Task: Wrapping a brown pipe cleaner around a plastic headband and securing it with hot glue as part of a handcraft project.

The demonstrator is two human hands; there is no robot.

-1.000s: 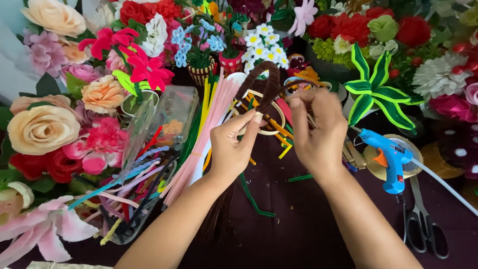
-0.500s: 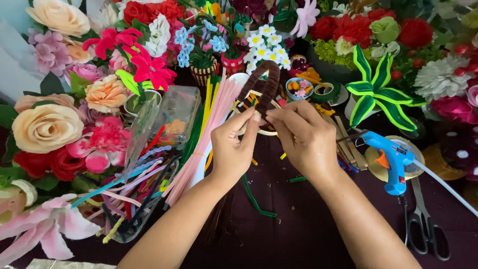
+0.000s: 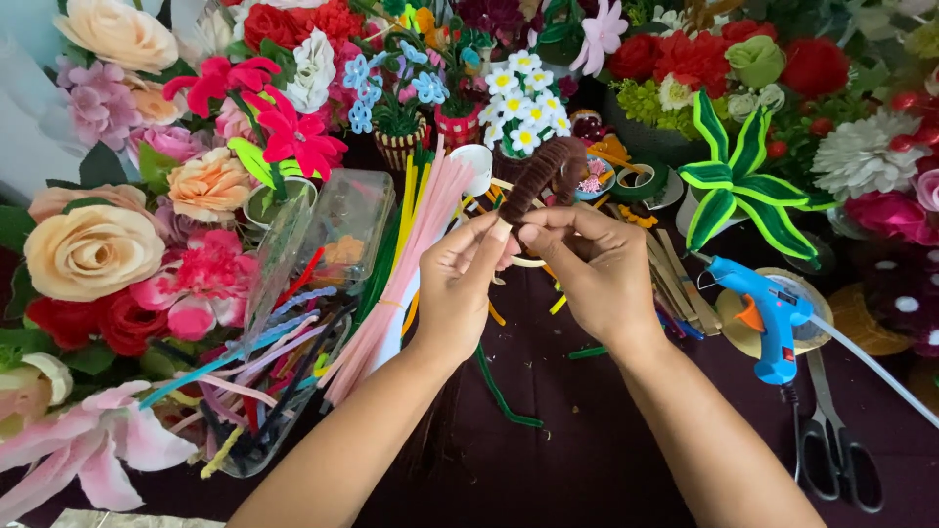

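1. Far left of the frame: a cream fabric rose (image 3: 90, 251) and a pale pink fabric lily (image 3: 83, 445) crowd the edge of the dark purple desk (image 3: 548, 469).
2. Left of centre: a clear plastic box of mixed-colour pipe cleaners (image 3: 284, 332) lies tilted, with a bundle of pale pink pipe cleaners (image 3: 401, 274) fanned just beside it.
3. Centre: the left hand (image 3: 460, 293) is closed, its thumb and fingers pinched on the lower end of a brown fuzzy pipe-cleaner coil (image 3: 543, 171) held above the desk.
4. Just right of centre: the right hand (image 3: 597, 269) is also closed on that coil, fingertips meeting the left hand's; the coil rises from both grips toward upper centre.
5. The step in hand looks like winding or shaping the coil; a further turn would call for one steady pinch while the other hand twists.
6. Right: a blue hot-glue gun (image 3: 768, 318) rests near black-handled scissors (image 3: 831, 440) at lower right.
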